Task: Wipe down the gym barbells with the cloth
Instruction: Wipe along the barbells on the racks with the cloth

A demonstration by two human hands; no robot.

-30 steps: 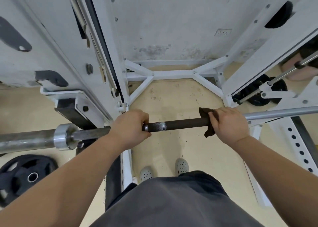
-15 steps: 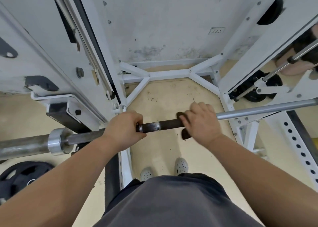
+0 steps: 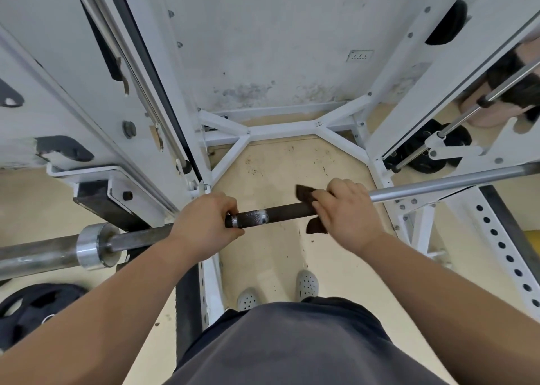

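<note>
In the head view, across the middle of the frame: 1 barbell (image 3: 280, 213), lying roughly level on a white rack (image 3: 280, 128). Its middle section is dark, its right stretch bright silver, and its left end carries a silver collar (image 3: 91, 246).

Left hand (image 3: 204, 224): fingers curled fully round the bar, between the collar and the dark section, skin straight on metal.

Right hand (image 3: 347, 212): wrapped over the bar where dark meets silver, clamping 1 dark brown cloth (image 3: 317, 227) against it. 1 corner of the cloth sticks out above the bar and 1 flap hangs below it. The 2 hands sit near each other, with a short span of dark bar between them.

Beneath the bar: beige floor (image 3: 277, 165) and 2 pale perforated shoes (image 3: 307, 282), side by side.

Lower left: 1 black weight plate (image 3: 32, 308), flat on the floor.

Far right, behind the rack upright: more black plates (image 3: 423, 158), count unclear.
</note>
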